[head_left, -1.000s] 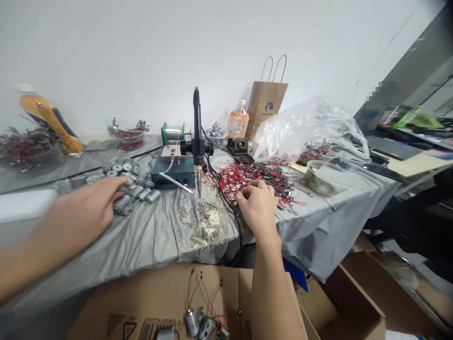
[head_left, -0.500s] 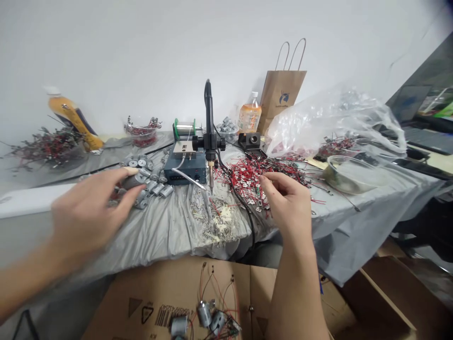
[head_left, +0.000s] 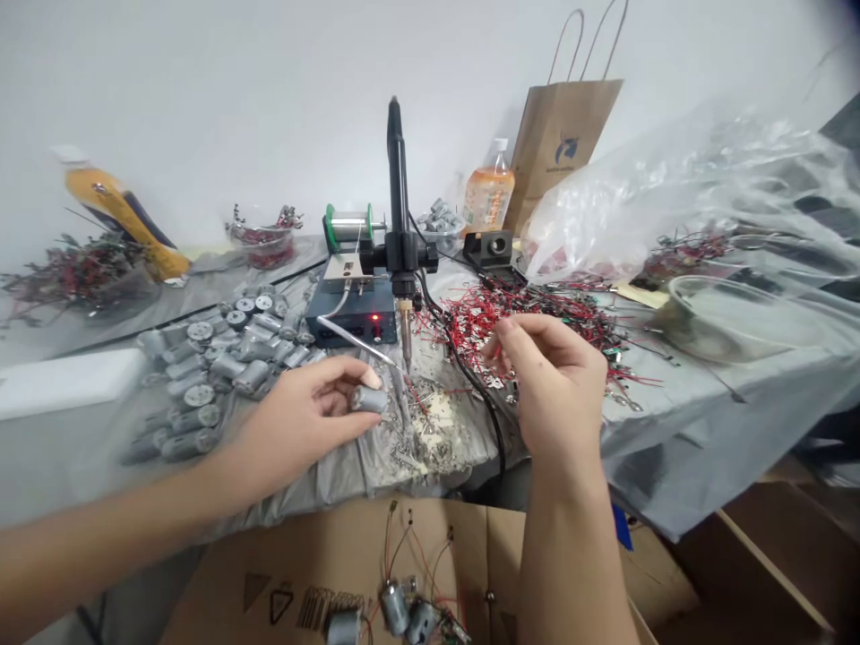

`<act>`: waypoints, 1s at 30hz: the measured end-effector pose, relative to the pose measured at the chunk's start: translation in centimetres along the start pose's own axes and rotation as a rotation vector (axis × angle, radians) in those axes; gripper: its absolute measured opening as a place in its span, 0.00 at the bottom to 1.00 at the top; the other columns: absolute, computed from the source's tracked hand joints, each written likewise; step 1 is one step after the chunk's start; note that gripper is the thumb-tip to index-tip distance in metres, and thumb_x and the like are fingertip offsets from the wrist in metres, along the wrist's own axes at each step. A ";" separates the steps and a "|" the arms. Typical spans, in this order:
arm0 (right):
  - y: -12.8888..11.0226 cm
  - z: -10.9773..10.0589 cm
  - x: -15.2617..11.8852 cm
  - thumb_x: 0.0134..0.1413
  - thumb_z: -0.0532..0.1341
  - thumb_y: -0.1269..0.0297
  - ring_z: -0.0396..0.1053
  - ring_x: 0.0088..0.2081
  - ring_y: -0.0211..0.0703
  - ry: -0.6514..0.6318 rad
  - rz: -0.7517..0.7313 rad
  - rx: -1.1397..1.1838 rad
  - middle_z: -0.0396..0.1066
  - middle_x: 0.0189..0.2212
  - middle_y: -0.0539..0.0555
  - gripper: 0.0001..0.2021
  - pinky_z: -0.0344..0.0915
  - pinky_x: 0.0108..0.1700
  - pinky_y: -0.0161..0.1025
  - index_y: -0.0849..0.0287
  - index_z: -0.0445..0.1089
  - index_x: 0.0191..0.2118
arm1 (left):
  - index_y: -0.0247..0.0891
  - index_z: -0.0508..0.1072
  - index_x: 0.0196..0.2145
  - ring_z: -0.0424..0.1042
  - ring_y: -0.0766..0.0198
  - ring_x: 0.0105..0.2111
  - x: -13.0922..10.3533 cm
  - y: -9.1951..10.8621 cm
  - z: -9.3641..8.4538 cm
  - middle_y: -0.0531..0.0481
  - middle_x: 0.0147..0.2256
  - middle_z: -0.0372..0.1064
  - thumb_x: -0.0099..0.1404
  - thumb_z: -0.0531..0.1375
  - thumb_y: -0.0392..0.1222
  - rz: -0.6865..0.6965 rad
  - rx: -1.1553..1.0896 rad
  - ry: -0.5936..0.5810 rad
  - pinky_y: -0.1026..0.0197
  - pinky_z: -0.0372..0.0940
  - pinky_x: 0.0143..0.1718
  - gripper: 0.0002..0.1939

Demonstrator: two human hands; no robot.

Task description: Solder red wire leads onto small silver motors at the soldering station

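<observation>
My left hand [head_left: 329, 408] grips a small silver electric motor [head_left: 370, 399] between thumb and fingers, left of the soldering iron tip. My right hand [head_left: 554, 367] is pinched closed over the near edge of a pile of red-wired small parts [head_left: 470, 322]; what its fingertips hold, if anything, I cannot make out. Between the hands the soldering iron [head_left: 403, 269] points down from a stand, with a metal solder feed tube [head_left: 359, 339] angled toward its tip. Solder scraps [head_left: 430, 425] litter the table below. Many loose motors [head_left: 232, 354] lie left of the blue soldering unit [head_left: 349, 313].
A green solder spool [head_left: 349, 226] sits on the unit. A black cable [head_left: 470, 385] hangs over the front edge. Behind stand an orange drink bottle [head_left: 489, 188], a paper bag [head_left: 561, 152] and a plastic bag [head_left: 672, 206]. Wired motors [head_left: 395, 607] rest on cardboard [head_left: 269, 555] below.
My left hand has lifted a motor from the pile and moved right toward the iron. My right hand stays pinched near the wired parts. The view has shifted slightly.
</observation>
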State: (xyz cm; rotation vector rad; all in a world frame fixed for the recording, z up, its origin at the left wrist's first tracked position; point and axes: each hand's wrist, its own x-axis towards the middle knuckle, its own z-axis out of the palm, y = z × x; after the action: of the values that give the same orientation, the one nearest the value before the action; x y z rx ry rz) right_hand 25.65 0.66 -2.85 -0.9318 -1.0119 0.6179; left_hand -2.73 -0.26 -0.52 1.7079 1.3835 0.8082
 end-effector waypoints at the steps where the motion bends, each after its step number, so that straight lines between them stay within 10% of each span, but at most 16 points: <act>1: 0.1 0.1 0.1 0.62 0.81 0.59 0.79 0.27 0.40 -0.012 -0.011 -0.012 0.83 0.27 0.50 0.06 0.75 0.30 0.35 0.53 0.88 0.36 | 0.41 0.85 0.45 0.87 0.52 0.39 0.2 0.1 0.3 0.43 0.43 0.87 0.59 0.77 0.55 -0.025 -0.046 -0.023 0.53 0.87 0.42 0.21; 8: -0.1 -0.3 0.0 0.64 0.76 0.68 0.84 0.32 0.42 -0.120 -0.036 -0.067 0.86 0.31 0.46 0.17 0.81 0.35 0.37 0.50 0.84 0.56 | 0.41 0.87 0.45 0.93 0.46 0.47 0.9 0.7 1.5 0.40 0.47 0.92 0.58 0.81 0.55 -0.034 -0.132 -0.019 0.49 0.91 0.51 0.22; 12: -0.6 -0.9 -0.3 0.69 0.75 0.68 0.84 0.32 0.38 -0.166 -0.089 -0.173 0.88 0.33 0.48 0.04 0.80 0.36 0.32 0.51 0.86 0.46 | 0.40 0.86 0.47 0.92 0.51 0.38 0.6 0.5 2.0 0.43 0.43 0.91 0.57 0.82 0.52 -0.103 -0.254 -0.027 0.53 0.91 0.43 0.24; 21: -0.2 -1.5 -0.7 0.76 0.77 0.67 0.92 0.38 0.40 -0.361 -0.126 -0.221 0.94 0.41 0.48 0.10 0.87 0.44 0.32 0.47 0.94 0.56 | 0.39 0.90 0.41 0.83 0.60 0.35 1.2 -0.2 2.3 0.47 0.41 0.83 0.62 0.80 0.45 0.137 -0.235 0.043 0.62 0.86 0.36 0.12; 30: -0.2 -0.7 -0.9 0.77 0.74 0.72 0.91 0.42 0.38 -0.412 -0.220 -0.332 0.94 0.43 0.46 0.09 0.86 0.49 0.33 0.50 0.92 0.49 | 0.40 0.91 0.46 0.86 0.57 0.33 0.6 -0.2 2.4 0.47 0.39 0.88 0.63 0.81 0.51 0.026 -0.186 0.025 0.58 0.89 0.37 0.17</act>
State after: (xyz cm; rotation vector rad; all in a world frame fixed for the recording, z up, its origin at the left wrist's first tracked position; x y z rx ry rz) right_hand 25.93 -0.38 -3.22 -0.9825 -1.5999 0.4715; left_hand -0.66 -0.03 -1.84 1.5790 1.2635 0.9457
